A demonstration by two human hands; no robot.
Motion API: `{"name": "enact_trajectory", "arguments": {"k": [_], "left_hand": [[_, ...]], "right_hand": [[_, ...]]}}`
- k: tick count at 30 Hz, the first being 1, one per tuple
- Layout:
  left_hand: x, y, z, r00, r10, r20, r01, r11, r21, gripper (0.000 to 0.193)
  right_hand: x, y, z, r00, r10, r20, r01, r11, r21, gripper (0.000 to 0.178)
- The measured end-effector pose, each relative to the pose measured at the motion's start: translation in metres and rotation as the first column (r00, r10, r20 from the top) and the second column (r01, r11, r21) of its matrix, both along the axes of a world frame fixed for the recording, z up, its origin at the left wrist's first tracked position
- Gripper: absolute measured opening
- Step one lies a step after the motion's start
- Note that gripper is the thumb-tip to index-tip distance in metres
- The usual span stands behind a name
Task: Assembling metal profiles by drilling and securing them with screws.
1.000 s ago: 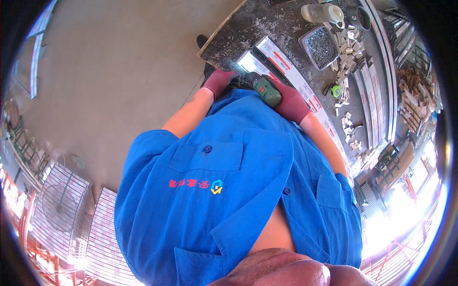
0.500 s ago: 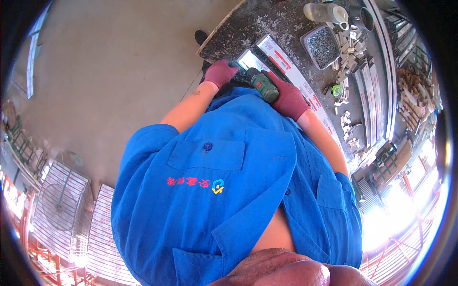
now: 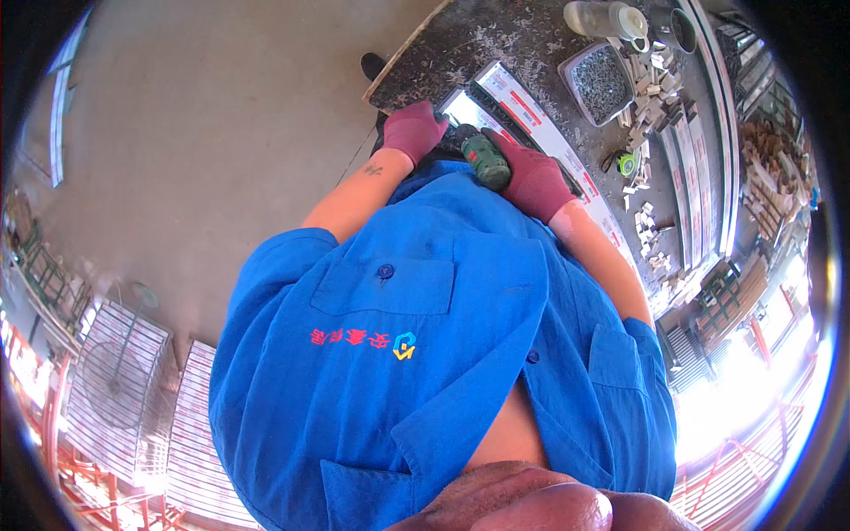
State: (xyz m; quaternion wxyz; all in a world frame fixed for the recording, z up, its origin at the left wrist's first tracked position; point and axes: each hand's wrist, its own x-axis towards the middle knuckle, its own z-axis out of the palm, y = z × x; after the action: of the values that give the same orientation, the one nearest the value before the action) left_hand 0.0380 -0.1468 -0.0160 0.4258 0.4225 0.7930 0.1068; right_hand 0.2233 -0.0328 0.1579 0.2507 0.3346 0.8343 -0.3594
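My right hand [image 3: 537,183], in a dark red glove, is wrapped round a dark green power drill [image 3: 485,161]. The drill's front end lies over a short silver profile [image 3: 469,112] at the bench's near edge. My left hand [image 3: 415,133], gloved in the same red, is closed beside the left end of that profile. Whatever its fingers hold is hidden. Alongside runs a longer white profile with red labels [image 3: 527,115], passing under my right hand and on to the right. The drill's tip cannot be made out.
On the dark bench [image 3: 460,49], strewn with shavings, stands a square tub of small metal pieces [image 3: 598,84]. Beyond it are a translucent jug [image 3: 605,19] and a dark cup [image 3: 673,32]. Cut blocks [image 3: 651,106], a green tape measure [image 3: 626,165] and more profiles [image 3: 689,190] lie to the right.
My left hand has shifted slightly right, nearer the drill. The drill and my right hand have moved a little left and stay close to the short profile.
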Motion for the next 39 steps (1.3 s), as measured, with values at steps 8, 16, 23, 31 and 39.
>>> {"name": "enact_trajectory", "arguments": {"k": [8, 16, 23, 31, 39], "left_hand": [[-0.004, 0.017, 0.01, 0.963, -0.223, -0.149, 0.238, 0.967, 0.088, 0.033], [-0.003, 0.031, 0.018, 0.92, -0.354, -0.167, 0.356, 0.934, -0.018, 0.023], [-0.003, 0.032, 0.012, 0.907, -0.397, -0.139, 0.396, 0.918, -0.034, 0.029], [-0.004, 0.029, 0.008, 0.897, -0.423, -0.129, 0.426, 0.905, -0.006, 0.028], [-0.005, 0.03, 0.012, 0.922, -0.371, -0.111, 0.372, 0.928, -0.009, 0.02]], "right_hand": [[-0.002, 0.002, 0.003, 1.0, 0.0, 0.027, 0.0, 1.0, -0.015, 0.072], [-0.015, 0.006, 0.009, 0.993, 0.011, 0.119, -0.004, 0.998, -0.062, 0.071], [-0.01, 0.001, -0.004, 0.995, 0.065, 0.072, -0.067, 0.998, 0.015, 0.059], [-0.016, -0.003, -0.008, 0.986, 0.131, 0.098, -0.139, 0.987, 0.077, 0.053], [-0.026, 0.006, -0.002, 0.976, 0.164, 0.144, -0.168, 0.986, 0.013, 0.051]]}}
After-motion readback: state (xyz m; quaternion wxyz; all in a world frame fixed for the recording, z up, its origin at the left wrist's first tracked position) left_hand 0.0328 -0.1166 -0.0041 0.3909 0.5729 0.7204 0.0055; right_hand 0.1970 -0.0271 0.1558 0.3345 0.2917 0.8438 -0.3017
